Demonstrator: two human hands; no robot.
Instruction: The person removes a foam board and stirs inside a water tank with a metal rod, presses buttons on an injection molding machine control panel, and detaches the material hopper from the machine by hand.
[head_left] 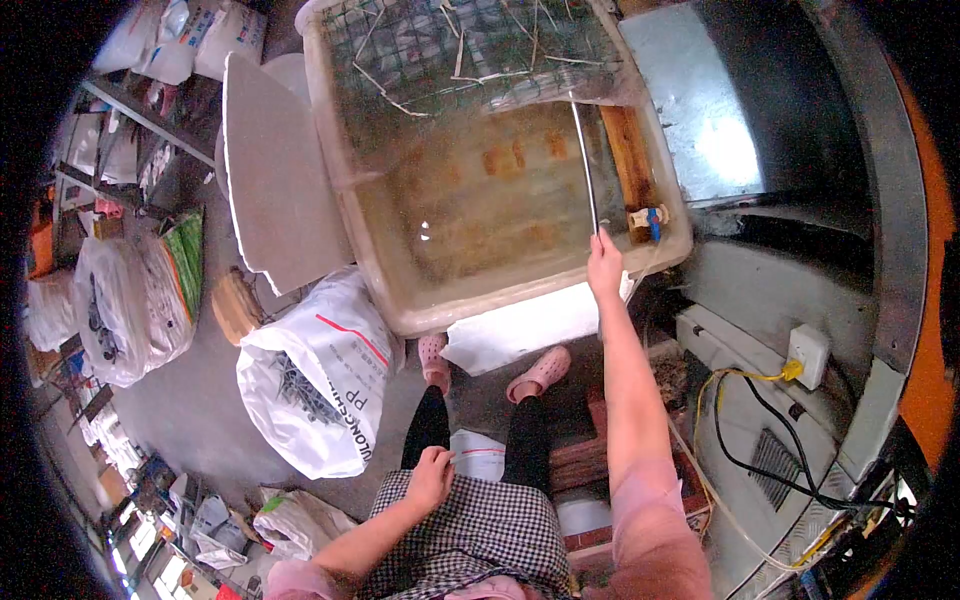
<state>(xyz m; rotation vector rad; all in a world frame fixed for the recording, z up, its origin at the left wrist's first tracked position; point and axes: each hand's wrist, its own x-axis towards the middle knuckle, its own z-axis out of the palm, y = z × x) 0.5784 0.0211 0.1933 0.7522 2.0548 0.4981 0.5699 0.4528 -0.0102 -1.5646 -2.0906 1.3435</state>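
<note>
My right hand (605, 265) is closed around the near end of a thin metal rod (585, 160). The rod reaches away over a large off-white tub (665, 150) holding cloudy brownish water (480, 210). Its far tip is near green netting (480, 55) with pale strips lying across it. To the right of the rod, a wooden board (627, 150) lies along the tub's inner side, near a blue-handled valve (652, 217). My left hand (431, 480) is curled above the checked apron (470, 525) at my lap. Whatever its fingers pinch, if anything, is too small to name.
A white printed sack (325, 375) with dark pieces inside stands left of my feet. A grey-white panel (285, 175) leans by the tub's left side. Cables (750, 380) hang from a socket box (808, 355) at right. More bags (125, 305) stand at far left.
</note>
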